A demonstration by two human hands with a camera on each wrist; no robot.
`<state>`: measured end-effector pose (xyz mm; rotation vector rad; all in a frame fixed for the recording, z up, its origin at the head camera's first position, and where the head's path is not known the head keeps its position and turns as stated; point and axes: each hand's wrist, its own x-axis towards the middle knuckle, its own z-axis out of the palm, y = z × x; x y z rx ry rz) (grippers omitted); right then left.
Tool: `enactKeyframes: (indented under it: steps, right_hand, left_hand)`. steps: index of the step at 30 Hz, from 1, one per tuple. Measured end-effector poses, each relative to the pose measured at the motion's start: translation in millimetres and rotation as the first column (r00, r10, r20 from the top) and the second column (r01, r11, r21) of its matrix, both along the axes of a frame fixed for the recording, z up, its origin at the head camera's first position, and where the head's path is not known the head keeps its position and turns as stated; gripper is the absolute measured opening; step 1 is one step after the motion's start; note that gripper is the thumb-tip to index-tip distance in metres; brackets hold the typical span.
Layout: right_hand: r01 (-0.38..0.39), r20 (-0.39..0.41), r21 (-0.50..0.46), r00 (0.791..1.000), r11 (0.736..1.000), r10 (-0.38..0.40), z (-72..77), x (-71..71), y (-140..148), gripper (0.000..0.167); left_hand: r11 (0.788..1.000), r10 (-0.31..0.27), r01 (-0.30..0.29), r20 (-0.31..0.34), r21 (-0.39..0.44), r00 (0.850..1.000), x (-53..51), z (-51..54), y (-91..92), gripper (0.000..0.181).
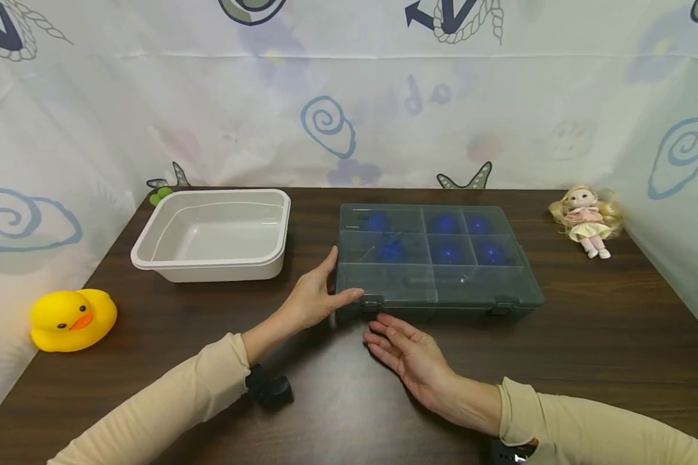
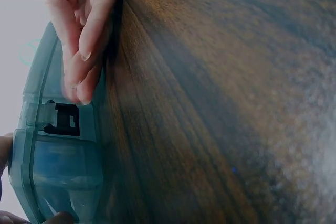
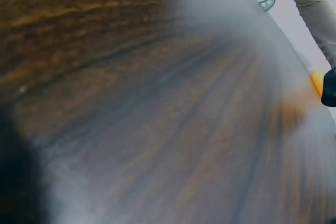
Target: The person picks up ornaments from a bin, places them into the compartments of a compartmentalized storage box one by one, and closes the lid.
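A dark translucent compartment box (image 1: 442, 284) with a see-through lid lies on the table; blue items show dimly through several compartments. My left hand (image 1: 313, 294) holds its near left corner, the thumb along the lid's front edge and the fingers by the left side. In front of the box my right hand (image 1: 413, 365) is palm-up with loosely bent fingers, the fingertips close below the left front latch (image 1: 372, 305). That black latch (image 2: 65, 119) shows in the left wrist view beside the right hand (image 2: 86, 40). The right wrist view shows mostly tabletop.
Left of the box stands a white plastic tub (image 1: 209, 271). A yellow rubber duck (image 1: 72, 320) sits at the table's left edge. At the far right lies a small blond doll (image 1: 587, 219). A printed curtain (image 1: 384, 129) surrounds the table's back and sides.
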<state>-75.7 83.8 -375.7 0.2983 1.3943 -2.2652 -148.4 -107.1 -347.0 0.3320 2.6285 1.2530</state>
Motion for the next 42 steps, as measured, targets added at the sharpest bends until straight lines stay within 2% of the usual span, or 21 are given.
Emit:
enactKeyframes:
  steps: [6,11,15,27,35,42]
  right_hand:
    - [-0.020,-0.027,0.006,0.999,1.000,0.020,-0.2,1.4,-2.2,0.043]
    - [0.004,-0.003,-0.033,1.000,0.999,-0.005,-1.7,2.0,-7.3,0.044]
    - [0.030,-0.003,-0.019,1.000,0.999,-0.031,-3.6,2.3,-9.1,0.043]
    - [0.015,-0.031,-0.027,0.999,1.000,-0.016,-5.5,4.7,-8.1,0.045]
    - [0.023,-0.045,0.032,0.999,0.999,-0.021,-4.3,0.9,-6.5,0.036]
    - [0.056,-0.025,0.015,0.998,0.998,-0.055,-3.7,-7.2,-11.7,0.011]
  left_hand:
    - [1.000,-0.005,0.005,-0.005,0.001,1.000,0.9,-0.9,-2.0,0.094]
    - [1.000,0.000,0.000,-0.008,0.015,1.000,1.4,-1.2,-3.1,0.093]
    - [1.000,-0.002,0.003,-0.014,0.020,1.000,1.6,-1.2,-2.8,0.093]
    - [1.000,0.011,-0.011,-0.021,0.022,1.000,1.9,-1.7,-2.5,0.092]
    - [1.000,0.007,-0.006,-0.048,0.023,0.999,1.9,-2.5,-1.7,0.090]
    - [1.000,0.011,-0.010,-0.050,0.023,0.999,2.3,-3.6,-1.1,0.091]
